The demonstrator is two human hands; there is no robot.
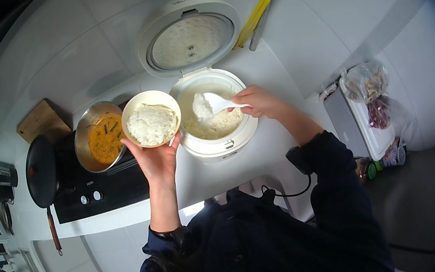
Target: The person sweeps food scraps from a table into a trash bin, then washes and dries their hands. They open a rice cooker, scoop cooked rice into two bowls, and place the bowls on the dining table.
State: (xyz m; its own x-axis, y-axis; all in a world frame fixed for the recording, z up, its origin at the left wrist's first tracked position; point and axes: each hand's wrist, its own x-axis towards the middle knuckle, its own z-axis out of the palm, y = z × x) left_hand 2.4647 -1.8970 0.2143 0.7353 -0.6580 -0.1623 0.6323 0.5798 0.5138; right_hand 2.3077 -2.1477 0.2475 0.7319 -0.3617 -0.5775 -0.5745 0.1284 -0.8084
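My left hand [156, 157] holds a cream bowl [173, 106] from below, and cooked white rice [152, 123] is heaped in it. In my right hand [254, 101] is the handle of a white rice paddle [219, 103], whose blade carries a clump of rice. The paddle is over the inner pot of a white rice cooker [198, 149], where more rice [216, 127] lies. The cooker's lid [189, 35] stands raised at the back. The bowl is just left of the cooker and hides part of its rim.
Left of the bowl, a steel pan [82, 155] of orange curry [106, 143] sits on a black gas hob [101, 198]. A black frying pan [41, 173] has its handle past the counter edge. A wooden cutting board [42, 121] leans behind. Bagged food [366, 81] lies on a white tray [366, 127] at right.
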